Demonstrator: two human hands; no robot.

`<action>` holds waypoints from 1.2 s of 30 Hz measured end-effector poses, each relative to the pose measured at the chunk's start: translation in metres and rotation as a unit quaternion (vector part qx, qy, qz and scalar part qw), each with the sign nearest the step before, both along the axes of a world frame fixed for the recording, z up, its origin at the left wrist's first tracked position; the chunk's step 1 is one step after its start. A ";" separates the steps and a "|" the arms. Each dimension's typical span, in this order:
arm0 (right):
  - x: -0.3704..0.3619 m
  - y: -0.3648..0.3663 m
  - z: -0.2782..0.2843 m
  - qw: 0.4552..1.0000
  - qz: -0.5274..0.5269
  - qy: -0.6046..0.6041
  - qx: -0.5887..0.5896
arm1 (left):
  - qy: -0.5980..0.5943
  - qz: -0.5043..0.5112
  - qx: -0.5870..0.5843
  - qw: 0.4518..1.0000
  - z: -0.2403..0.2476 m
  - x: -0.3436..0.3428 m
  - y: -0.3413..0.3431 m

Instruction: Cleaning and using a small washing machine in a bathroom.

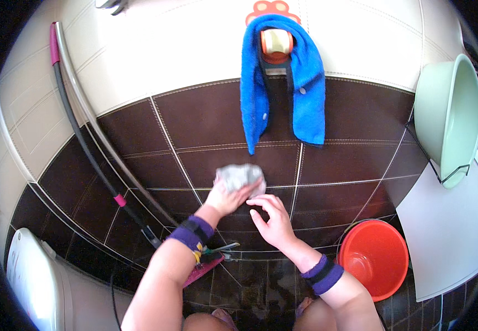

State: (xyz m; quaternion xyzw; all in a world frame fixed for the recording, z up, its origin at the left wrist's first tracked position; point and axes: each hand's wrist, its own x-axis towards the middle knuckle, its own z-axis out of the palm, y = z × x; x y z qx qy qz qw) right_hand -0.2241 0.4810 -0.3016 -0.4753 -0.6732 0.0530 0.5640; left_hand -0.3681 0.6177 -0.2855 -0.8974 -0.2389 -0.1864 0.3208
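My left hand (228, 199) holds a crumpled grey-white cloth (239, 175) against the dark brown wall tiles (211, 124). Its fingers lie over the cloth, and both are slightly blurred. Just to the right and lower, my right hand (275, 222) has its thumb and fingers apart with nothing in them, its fingertips close to the cloth. Each wrist wears a purple band with a dark strap. Above the hands, a blue towel (308, 94) hangs from an orange and cream holder (277, 43) on the wall.
A red bucket (355, 270) stands on the dark floor at the right. A green basin (435, 113) hangs above a white panel (449, 237). Long poles (79, 129) lean on the left wall; a pink mop head (205, 270) lies behind my left forearm. A white appliance (32, 276) stands lower left.
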 end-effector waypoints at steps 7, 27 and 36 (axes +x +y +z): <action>0.031 -0.026 -0.049 0.996 0.005 -0.024 -0.083 | 0.078 -0.051 -0.109 0.990 -0.083 -0.022 0.006; 0.081 -0.050 -0.109 0.990 -0.035 0.070 -0.117 | 0.206 -0.125 -0.144 0.960 -0.139 0.016 0.029; 0.098 -0.061 -0.120 0.978 -0.048 0.154 -0.132 | -0.029 -0.135 -0.006 0.990 0.009 0.174 -0.033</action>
